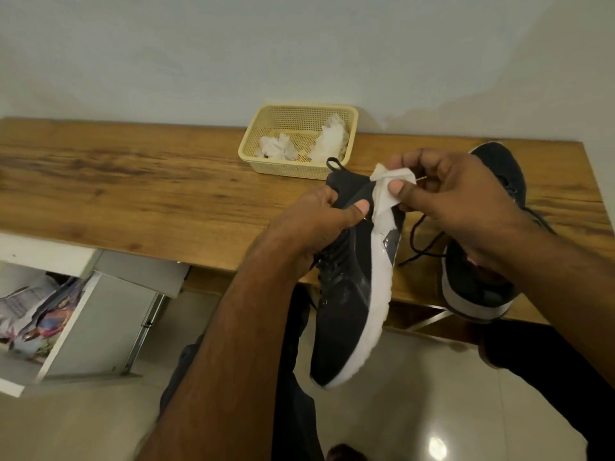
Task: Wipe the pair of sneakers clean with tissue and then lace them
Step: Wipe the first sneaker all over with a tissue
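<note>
Surface: long wood-grain table (133, 181) against a pale wall (299, 44).
Floor: glossy cream tiles (416, 394).
Left hand (319, 221): fingers clamped on black white-soled sneaker (346, 294).
Right hand (442, 191): fingers pinching white tissue (386, 194).

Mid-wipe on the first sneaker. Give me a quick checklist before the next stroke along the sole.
1. Left hand grips the held sneaker near the heel: ok.
2. Right hand pinches the tissue: ok.
3. Tissue touches the white sole edge: ok.
4. Tissue still clean enough: cannot tell.
5. Basket holding crumpled tissues sits on the table behind the hands: ok.
6. Second sneaker laced: cannot tell; loose lace trails from it.
</note>
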